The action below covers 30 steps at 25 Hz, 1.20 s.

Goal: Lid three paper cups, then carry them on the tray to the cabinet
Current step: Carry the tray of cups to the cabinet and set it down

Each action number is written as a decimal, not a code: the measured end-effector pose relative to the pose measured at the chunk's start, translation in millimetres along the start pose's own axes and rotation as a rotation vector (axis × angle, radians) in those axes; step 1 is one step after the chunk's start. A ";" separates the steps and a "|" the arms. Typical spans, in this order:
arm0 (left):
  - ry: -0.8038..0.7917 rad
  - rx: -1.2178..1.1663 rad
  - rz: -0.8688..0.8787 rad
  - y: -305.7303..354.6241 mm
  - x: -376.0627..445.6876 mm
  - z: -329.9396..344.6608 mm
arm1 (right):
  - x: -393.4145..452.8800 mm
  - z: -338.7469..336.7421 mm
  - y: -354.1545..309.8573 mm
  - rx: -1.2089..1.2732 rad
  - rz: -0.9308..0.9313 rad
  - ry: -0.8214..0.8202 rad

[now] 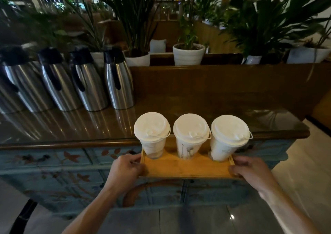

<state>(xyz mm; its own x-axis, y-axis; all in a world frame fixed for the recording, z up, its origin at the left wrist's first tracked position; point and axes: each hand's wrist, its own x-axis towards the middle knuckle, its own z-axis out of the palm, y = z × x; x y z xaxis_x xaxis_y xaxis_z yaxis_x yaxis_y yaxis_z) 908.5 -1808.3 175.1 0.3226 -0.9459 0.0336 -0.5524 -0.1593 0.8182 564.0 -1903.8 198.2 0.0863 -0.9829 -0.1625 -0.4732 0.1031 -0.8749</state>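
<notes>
Three white paper cups with white lids stand in a row on a wooden tray (pixel 186 169): the left cup (pixel 152 133), the middle cup (pixel 190 135) and the right cup (pixel 229 135). My left hand (pixel 125 169) grips the tray's left end and my right hand (pixel 249 169) grips its right end. The tray is held in the air just in front of the blue painted cabinet (pixel 71 173), about level with its dark glossy top (pixel 197 106).
Several steel thermos jugs (pixel 118 85) line the cabinet top at the left. Behind it runs a wooden partition (pixel 232 79) with potted plants (pixel 188 53) on top. Pale floor lies to the right; a dark chair edge (pixel 25 216) shows at bottom left.
</notes>
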 end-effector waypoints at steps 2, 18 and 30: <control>-0.014 -0.024 0.007 -0.7 22.3 -7.7 | 16.0 4.6 -13.9 0.020 -0.003 -0.001; -0.080 -0.067 -0.027 8.2 170.9 -1.0 | 161.0 5.5 -62.5 0.010 0.045 -0.013; -0.014 -0.030 -0.226 14.2 273.4 45.3 | 307.1 6.9 -56.3 -0.115 0.028 -0.090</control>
<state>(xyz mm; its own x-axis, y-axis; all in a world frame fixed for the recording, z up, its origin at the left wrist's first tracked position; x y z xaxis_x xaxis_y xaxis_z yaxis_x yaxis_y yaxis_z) 954.1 -2082.0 169.9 0.4249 -0.8910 -0.1598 -0.4441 -0.3590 0.8209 623.2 -2210.4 194.4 0.1477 -0.9617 -0.2309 -0.5734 0.1069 -0.8123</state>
